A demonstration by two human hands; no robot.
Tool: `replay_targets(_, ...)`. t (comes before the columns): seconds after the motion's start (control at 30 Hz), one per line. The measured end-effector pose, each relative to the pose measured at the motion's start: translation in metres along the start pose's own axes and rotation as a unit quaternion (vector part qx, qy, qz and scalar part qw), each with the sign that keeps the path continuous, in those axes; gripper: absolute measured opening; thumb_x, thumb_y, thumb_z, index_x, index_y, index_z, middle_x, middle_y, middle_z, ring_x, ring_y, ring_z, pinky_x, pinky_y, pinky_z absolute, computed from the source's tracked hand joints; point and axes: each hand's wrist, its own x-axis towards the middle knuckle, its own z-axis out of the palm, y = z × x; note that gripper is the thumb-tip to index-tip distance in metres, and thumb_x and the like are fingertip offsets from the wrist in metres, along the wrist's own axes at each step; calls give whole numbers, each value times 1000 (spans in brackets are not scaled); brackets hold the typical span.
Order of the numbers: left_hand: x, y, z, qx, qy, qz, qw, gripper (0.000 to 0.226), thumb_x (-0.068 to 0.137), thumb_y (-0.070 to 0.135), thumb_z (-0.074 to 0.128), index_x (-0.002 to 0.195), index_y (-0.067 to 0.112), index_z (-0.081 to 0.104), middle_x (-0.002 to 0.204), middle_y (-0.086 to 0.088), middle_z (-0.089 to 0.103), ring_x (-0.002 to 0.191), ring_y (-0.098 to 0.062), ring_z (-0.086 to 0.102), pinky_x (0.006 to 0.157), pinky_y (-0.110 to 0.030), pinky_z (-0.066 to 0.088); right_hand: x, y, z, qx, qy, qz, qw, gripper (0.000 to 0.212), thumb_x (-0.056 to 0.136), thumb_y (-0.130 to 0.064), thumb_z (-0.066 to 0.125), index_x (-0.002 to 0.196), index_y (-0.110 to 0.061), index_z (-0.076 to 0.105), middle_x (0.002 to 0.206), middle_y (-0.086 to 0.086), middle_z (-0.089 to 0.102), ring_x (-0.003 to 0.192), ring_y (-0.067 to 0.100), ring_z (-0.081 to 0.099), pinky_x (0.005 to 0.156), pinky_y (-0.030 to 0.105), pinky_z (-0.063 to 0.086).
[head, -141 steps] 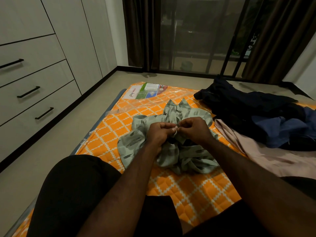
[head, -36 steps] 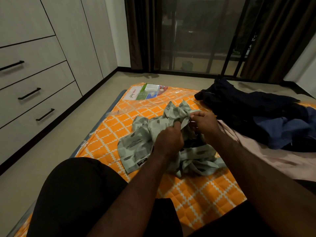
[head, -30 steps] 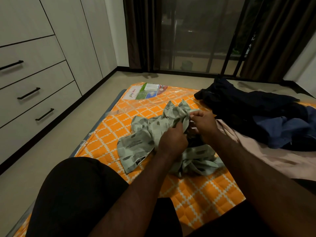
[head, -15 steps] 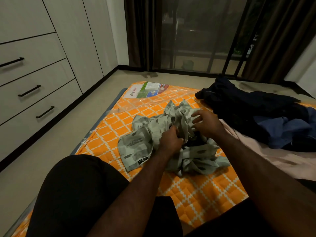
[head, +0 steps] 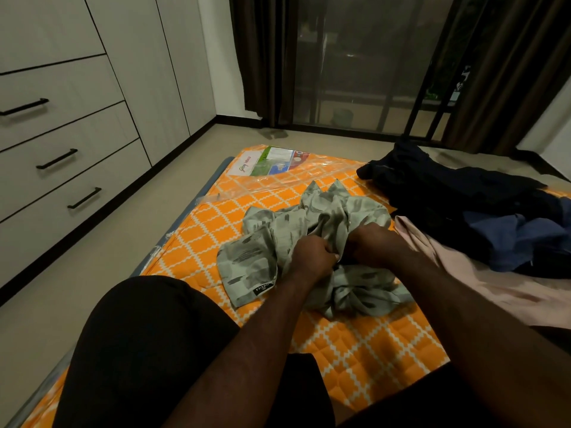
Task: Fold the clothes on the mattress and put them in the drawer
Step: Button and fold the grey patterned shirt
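Grey-green patterned shirt (head: 296,239) lies crumpled near the mattress's (head: 364,347) left edge; your left hand (head: 313,257) and right hand (head: 375,247) both clutch its fabric.

You are wearing the only camera on your head, and it is looking forward and down onto the mattress (head: 370,350). It is sitting close above your left hand (head: 312,257) and right hand (head: 375,248), both gripping the grey-green shirt (head: 333,217) at mid-frame, while its wide angle is also taking in the drawers (head: 77,134) at the left and the glass door (head: 355,72) ahead
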Motion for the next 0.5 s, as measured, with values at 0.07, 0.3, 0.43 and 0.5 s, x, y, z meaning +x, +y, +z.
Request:
replay_targets(0.07,1,0,0,7,-10,0,1000,19,85,25,77,82,7,82,80,-12,75,79,-26,69,74,-35,54,3,2,-2,51,5,1,999,15,84,-32,76,90,-18,75,89,2,71,84,23,68,71,38,57)
replay_targets(0.3,4,6,-2,-28,3,-12,1000,15,95,14,60,90,2,66,94,-17,69,90,-34,63,73,-42,49,-4,4,-22,290,-21,78,954,9,86,-11,76,80,-4,76,73,14,73,60,20,65,53,28,51)
replay_targets(0.43,5,6,-2,-24,-83,-16,996,21,98,25,62,110,9,66,111,-14,68,102,-31,62,76,-33,43,-9,1,-27,392,-5,113,913,9,91,-3,68,88,0,75,75,19,72,62,22,65,52,26,54)
replay_targets(0.5,5,6,-1,-33,-109,-15,993,23,98,26,64,112,8,67,110,-13,69,101,-30,63,78,-36,47,-10,-2,-25,400,-5,115,909,8,91,-3,68,87,-1,75,69,16,71,58,20,66,51,26,55)
